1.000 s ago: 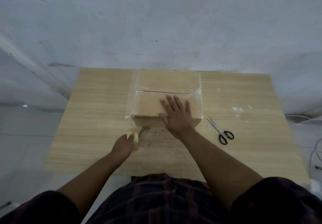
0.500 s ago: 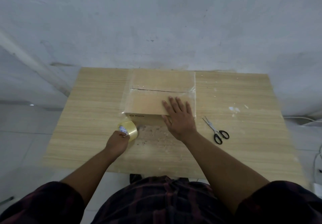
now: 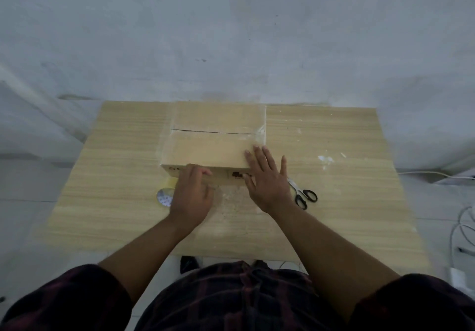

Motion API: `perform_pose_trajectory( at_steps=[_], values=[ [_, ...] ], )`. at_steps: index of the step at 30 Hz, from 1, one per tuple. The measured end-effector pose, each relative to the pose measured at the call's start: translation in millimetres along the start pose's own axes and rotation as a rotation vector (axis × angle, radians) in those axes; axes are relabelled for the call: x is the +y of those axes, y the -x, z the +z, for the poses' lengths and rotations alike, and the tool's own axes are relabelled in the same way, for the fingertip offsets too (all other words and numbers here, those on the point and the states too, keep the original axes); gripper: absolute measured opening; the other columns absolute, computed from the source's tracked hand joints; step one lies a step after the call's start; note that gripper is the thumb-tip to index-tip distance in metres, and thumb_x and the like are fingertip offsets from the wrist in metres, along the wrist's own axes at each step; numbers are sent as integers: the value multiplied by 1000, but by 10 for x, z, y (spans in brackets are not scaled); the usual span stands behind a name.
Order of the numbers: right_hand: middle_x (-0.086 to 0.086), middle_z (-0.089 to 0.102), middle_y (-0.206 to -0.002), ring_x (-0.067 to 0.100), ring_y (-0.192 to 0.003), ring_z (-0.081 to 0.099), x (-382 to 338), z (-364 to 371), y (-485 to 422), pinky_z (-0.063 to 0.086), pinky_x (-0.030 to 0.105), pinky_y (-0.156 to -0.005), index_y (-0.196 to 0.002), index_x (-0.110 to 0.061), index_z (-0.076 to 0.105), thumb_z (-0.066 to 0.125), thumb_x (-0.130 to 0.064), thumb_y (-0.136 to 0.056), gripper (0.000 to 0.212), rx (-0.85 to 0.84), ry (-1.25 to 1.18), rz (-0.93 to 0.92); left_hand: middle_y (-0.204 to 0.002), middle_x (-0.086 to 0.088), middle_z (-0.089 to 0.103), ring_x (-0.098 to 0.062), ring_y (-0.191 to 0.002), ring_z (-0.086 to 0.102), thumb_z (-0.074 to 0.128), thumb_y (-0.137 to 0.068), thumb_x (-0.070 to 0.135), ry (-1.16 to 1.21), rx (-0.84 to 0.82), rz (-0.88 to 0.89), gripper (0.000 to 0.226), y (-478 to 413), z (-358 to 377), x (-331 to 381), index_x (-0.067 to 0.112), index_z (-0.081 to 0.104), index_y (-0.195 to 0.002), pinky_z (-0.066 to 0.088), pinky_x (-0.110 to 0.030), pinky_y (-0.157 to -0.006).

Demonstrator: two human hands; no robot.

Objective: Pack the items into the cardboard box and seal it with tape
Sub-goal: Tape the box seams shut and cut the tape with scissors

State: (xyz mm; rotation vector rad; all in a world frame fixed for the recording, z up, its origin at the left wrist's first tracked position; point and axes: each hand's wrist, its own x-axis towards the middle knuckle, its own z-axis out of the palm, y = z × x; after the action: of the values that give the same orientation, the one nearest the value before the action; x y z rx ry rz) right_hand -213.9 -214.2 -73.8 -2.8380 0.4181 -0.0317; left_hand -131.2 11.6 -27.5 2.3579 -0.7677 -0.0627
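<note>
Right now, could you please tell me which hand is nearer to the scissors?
Right. The right hand rests on the box corner, just beside the scissors; the left hand is farther left, past it.

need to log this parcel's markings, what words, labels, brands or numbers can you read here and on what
Cardboard box, front face, left end: small dark mark, too blurred to read.
Same face, further right: dark print, too blurred to read.
Tape roll: dotted pattern on its side, no legible text.
Nothing else shows any writing.
</note>
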Motion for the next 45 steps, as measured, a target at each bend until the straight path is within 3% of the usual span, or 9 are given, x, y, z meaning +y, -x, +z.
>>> perform_pose_trajectory(
  at_steps=[5,10,16,24,28,34,38,42,45],
  values=[
    [3,-1,-179,28,-164,7,414,-32,375,11,60,-130,-170,-29,-8,33,-58,-109,79,-1,-40,196,-151,-1,40,-23,-143,41,65,-88,15,-128,-291,226,54,-123,373,481,20,52,-139,42,-43,-115],
    [10,39,-159,32,-141,42,890,46,651,49,51,-106,-165,-18,26,54,-36,-104,69,-158,-97,484,-177,-1,-2,-21,-163,-9,60,-95,32,-297,-488,302,75,-197,708,688,20,29,-162,17,-51,-131],
    [9,58,-127,33,-120,54,1248,211,795,51,42,-91,-137,-20,62,56,-39,-107,36,-167,-285,618,-176,3,-19,-19,-161,-21,63,-92,47,-359,-528,253,85,-205,755,760,29,24,-165,22,-56,-128],
    [12,66,-113,34,-101,64,1295,276,617,51,38,-75,-114,-14,62,58,-16,-101,14,-230,-275,717,-175,9,-22,-10,-159,-24,65,-92,36,-318,-598,305,84,-247,562,652,28,25,-165,37,-52,-122],
    [11,67,-102,30,-83,58,1185,304,566,46,36,-66,-109,-11,59,65,-31,-102,21,-209,-286,814,-173,14,-27,-6,-158,-26,65,-94,31,-304,-629,312,84,-242,515,611,29,21,-167,41,-51,-117],
    [15,67,-113,35,-101,67,1077,248,424,47,37,-69,-119,-7,59,65,-30,-103,29,-267,-264,869,-176,15,1,-4,-162,-2,65,-98,21,-53,-603,253,72,-238,412,538,28,34,-163,23,-35,-127],
    [12,64,-93,30,-81,61,1044,322,434,46,32,-64,-98,-6,60,66,-34,-101,29,-181,-367,931,-153,15,35,-4,-145,37,68,-96,15,53,-451,145,57,-197,233,335,30,52,-149,33,-29,-121],
    [7,65,-74,28,-71,67,980,302,326,47,29,-57,-82,-4,68,72,-34,-96,33,-206,-522,1019,-136,8,43,-8,-129,44,72,-91,8,52,-201,-60,57,-143,48,-52,30,55,-142,44,-37,-115],
    [7,74,-81,34,-80,77,795,265,141,64,43,-77,-87,-13,71,77,-28,-93,17,-29,-811,1084,-138,-6,45,-23,-125,45,78,-91,21,-15,-38,-328,66,-129,-95,-364,34,45,-147,50,-44,-103]
  ],
)
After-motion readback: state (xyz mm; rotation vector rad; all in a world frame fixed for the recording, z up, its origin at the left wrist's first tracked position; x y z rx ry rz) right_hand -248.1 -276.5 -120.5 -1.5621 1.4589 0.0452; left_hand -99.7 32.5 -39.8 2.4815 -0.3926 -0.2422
